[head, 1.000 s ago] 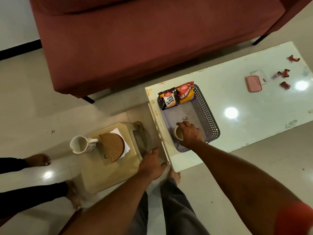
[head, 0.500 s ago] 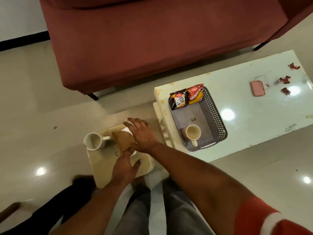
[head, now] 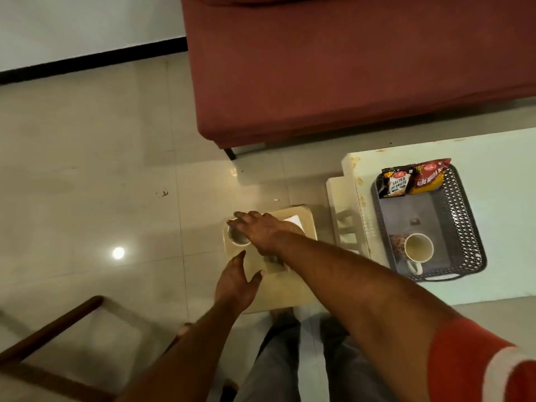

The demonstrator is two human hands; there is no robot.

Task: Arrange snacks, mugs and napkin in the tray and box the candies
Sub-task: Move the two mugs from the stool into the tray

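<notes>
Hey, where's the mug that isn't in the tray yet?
Head view, centre: the mug sits at the left edge of the stool, under the right hand and its fingers, left of the white table.

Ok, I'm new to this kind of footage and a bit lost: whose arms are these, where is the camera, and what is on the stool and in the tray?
There is no machine here. A person wears one camera on the head, and it looks down at their own two bare hands. The right hand reaches across over a mug that stands on a low beige stool; whether it grips the mug yet cannot be told. The left hand hovers open beside it and holds nothing. A white napkin shows on the stool behind the right hand. To the right, on a pale table, a dark tray holds a second mug, a salted peanuts packet and a red and yellow packet.
</notes>
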